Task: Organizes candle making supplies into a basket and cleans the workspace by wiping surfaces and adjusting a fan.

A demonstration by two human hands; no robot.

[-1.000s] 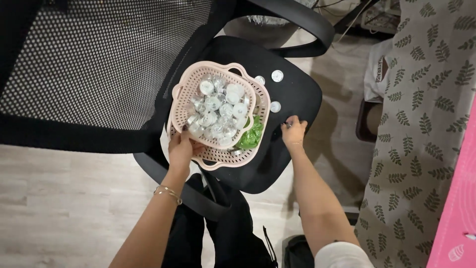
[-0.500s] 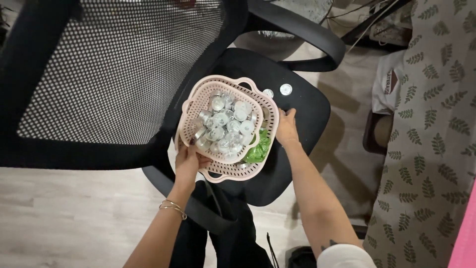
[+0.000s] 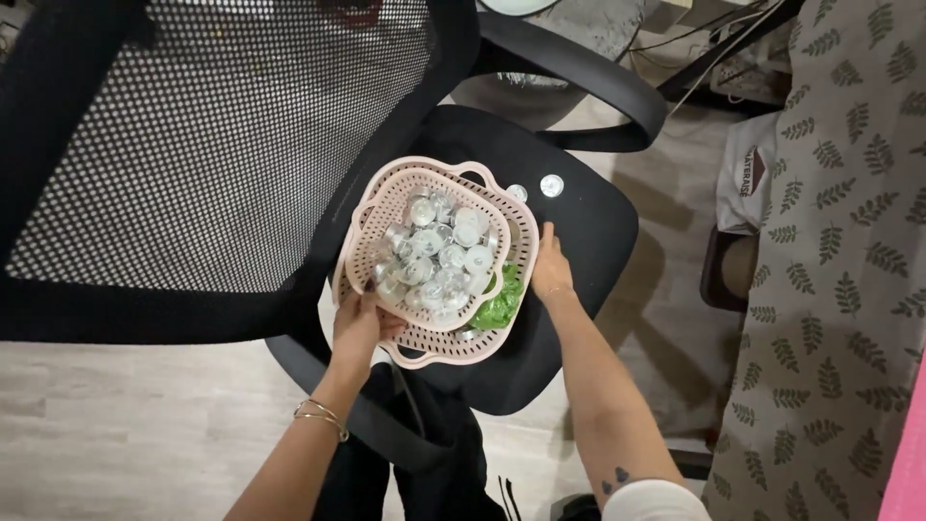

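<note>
Two stacked pink perforated baskets (image 3: 371,217) sit on the black seat (image 3: 579,241) of an office chair. The upper basket is full of several small silver tealight cups (image 3: 436,253). A green crinkled thing (image 3: 500,307) lies in the lower basket at its right side. My left hand (image 3: 359,323) grips the baskets' near left rim. My right hand (image 3: 552,268) rests against the right rim, fingers pointing away from me. Two loose tealight cups (image 3: 551,185) lie on the seat beyond the baskets.
The chair's mesh backrest (image 3: 212,145) fills the left of the view and its right armrest (image 3: 588,77) curves behind the seat. A leaf-patterned cloth (image 3: 839,260) hangs at the right. A dark garment (image 3: 424,453) drapes off the seat's front edge. Pale wood floor lies below.
My right hand has moved from the seat at the right to the baskets' right rim. One of the loose cups on the seat is gone from view. The view has shifted slightly.
</note>
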